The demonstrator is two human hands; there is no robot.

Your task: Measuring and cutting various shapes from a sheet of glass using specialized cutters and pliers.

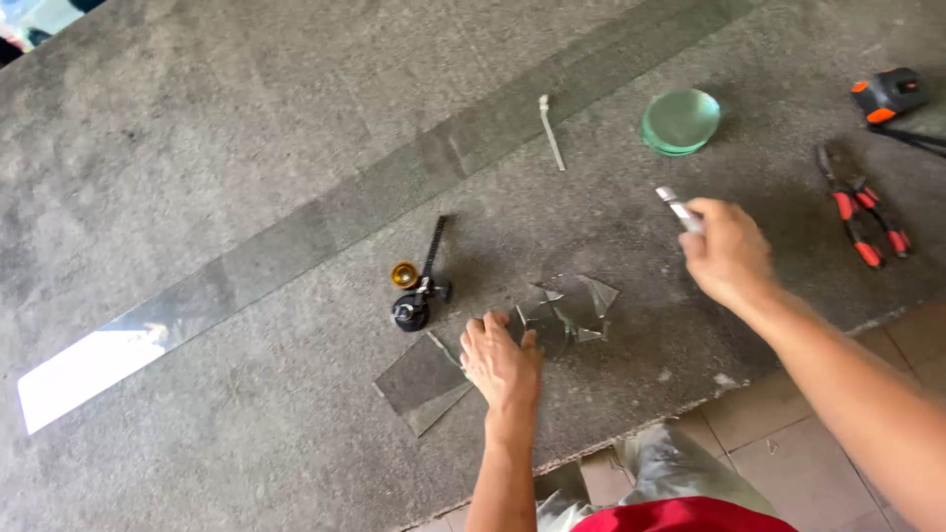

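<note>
I was at the clearing-up stage of cutting glass: my left hand lay flat, fingers spread, on the grey surface touching the glass offcuts, just beside a larger pane piece. My right hand had its grip closed around a small silver tool, lifted above the surface. The next move, I judged, called for careful fingers around those sharp edges.

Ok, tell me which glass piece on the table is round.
The stack of green-tinted glass discs at the far right, beyond the right hand. The long strip and the flat pieces by the left hand are straight-edged.
</note>
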